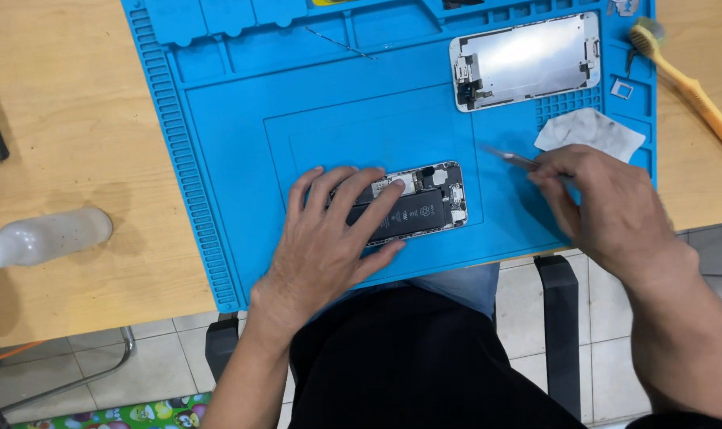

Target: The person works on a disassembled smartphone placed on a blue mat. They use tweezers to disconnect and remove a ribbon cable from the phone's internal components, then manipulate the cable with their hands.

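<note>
The opened phone [413, 208] lies near the front edge of the blue mat [218, 127], its battery and small parts bare. The left hand [329, 238] rests on it with fingers spread flat; the right hand [603, 202], just right of the phone, pinches thin tweezers [510, 157]. The phone looks light, stiff and fragile inside, best held by its metal edges. The mat seems grippy, on a wooden table [67, 119] above a tiled floor [528, 334].

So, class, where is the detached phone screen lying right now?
In the head view, the detached screen lies face down at the blue mat's upper right, above the white cloth and left of the yellow brush.
</note>
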